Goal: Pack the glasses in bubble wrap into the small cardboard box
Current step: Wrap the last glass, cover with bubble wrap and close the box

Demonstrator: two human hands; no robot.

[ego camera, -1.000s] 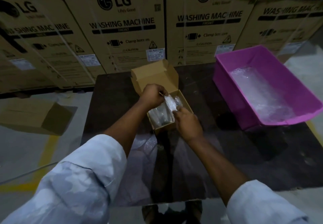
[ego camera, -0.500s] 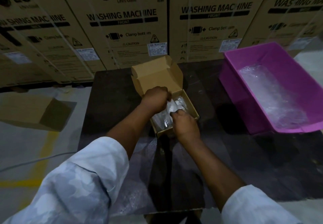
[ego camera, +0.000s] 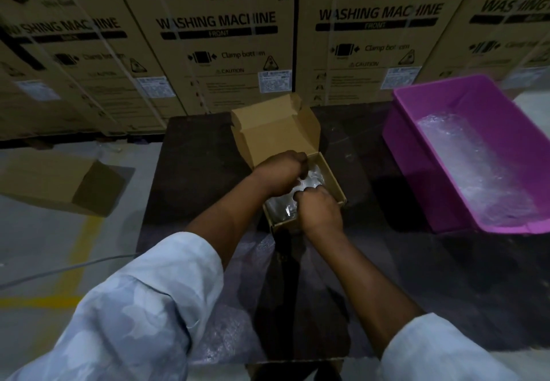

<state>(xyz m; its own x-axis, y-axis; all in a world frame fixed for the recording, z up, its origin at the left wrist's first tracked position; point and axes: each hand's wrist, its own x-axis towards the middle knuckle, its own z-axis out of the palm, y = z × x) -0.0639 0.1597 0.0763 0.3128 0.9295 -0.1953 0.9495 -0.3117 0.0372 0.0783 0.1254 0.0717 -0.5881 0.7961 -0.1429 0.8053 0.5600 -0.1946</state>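
A small cardboard box (ego camera: pixel 335 181) stands open in the middle of the dark table (ego camera: pixel 196 154), its lid flap raised at the back. Inside it lies a bubble-wrapped bundle (ego camera: pixel 279 206); the glasses themselves are hidden by the wrap. My left hand (ego camera: pixel 279 172) reaches into the box from the left, fingers curled on the top of the bundle. Over the box's front right corner, my right hand (ego camera: pixel 320 211) closes its fingers on the wrap. The two hands nearly touch above the bundle.
A purple plastic bin (ego camera: pixel 416 154) with loose bubble wrap (ego camera: pixel 473 169) stands at the table's right. A sheet of bubble wrap (ego camera: pixel 235 306) lies on the table near me. Large washing machine cartons (ego camera: pixel 220 38) wall the back. An open cardboard box (ego camera: pixel 68 184) lies on the floor, left.
Both hands have pushed the bubble-wrapped bundle lower into the small box, and it now sits deeper between the walls. My view has shifted slightly.
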